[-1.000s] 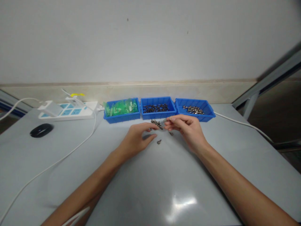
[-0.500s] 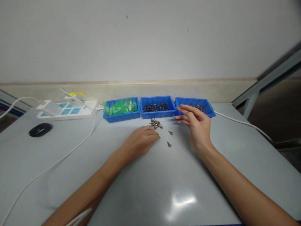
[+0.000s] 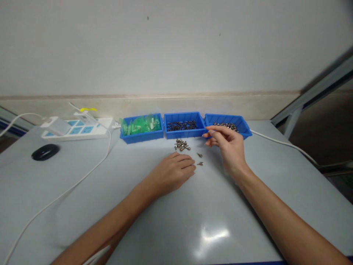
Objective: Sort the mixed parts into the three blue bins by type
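My left hand (image 3: 176, 171) rests low on the table, its fingers curled and held together. Their tips are beside a small metal screw-like piece (image 3: 200, 163) with a ring-shaped head; whether they touch it or hold anything underneath is hidden. A similar loose piece (image 3: 199, 155) lies just beyond. Farther back sits a small pile of these metal pieces (image 3: 182, 144). My right hand (image 3: 227, 147) hovers in front of the right blue bin (image 3: 245, 129), thumb and forefinger brought together. Anything in that pinch is too small to make out.
Along the wall stand the middle blue bin (image 3: 186, 135) of dark small parts and the left blue bin (image 3: 142, 138) with green plastic bags. To the left are a white power strip (image 3: 106, 130), a black mouse (image 3: 45, 151) and a white cable (image 3: 82, 179).
My left hand has shifted right, and the nearer loose piece has turned and moved slightly away from me. My right hand has drawn slightly left and its thumb and forefinger have come closer together.
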Demonstrator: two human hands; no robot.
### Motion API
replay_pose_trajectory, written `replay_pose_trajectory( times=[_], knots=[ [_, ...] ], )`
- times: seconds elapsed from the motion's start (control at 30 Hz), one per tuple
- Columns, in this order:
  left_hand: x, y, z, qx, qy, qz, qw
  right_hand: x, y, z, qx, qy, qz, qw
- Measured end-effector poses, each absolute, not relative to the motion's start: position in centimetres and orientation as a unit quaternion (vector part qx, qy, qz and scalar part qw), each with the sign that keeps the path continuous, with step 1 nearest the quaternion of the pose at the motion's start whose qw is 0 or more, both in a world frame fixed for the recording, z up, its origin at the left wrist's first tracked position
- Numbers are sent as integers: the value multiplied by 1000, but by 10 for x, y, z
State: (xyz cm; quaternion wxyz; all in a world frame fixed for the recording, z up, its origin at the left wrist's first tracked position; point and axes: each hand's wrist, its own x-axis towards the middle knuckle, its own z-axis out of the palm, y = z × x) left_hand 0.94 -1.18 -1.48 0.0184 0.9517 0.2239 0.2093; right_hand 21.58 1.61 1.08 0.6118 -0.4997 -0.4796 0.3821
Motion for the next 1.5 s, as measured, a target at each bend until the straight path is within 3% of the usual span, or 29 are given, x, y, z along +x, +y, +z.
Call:
replay_pose_trajectory(
  times=[0.23,0.53,0.63,0.73,0.87,1.13,1.27,1.5],
  knots=[
    [23,-20,-11,955,237,173,42,219,19,12,-506,-468,389,611],
    [10,-8,-15,938,249,239,7,221,21,8,-508,-474,398,599],
    [5,-6,-6,885,297,342,106,220,19,9,-501,-492,414,580],
    [5,-6,4,768,371,444,276,218,17,12,-486,-521,445,543],
    [5,-3,9,623,409,488,455,215,12,17,-449,-552,504,489],
    [6,-4,9,569,419,482,518,209,5,15,-370,-570,604,417],
    [6,-4,8,610,424,474,473,207,6,12,-370,-561,598,436],
    [-9,9,-10,849,377,359,92,215,19,6,-490,-388,396,673]
  ],
)
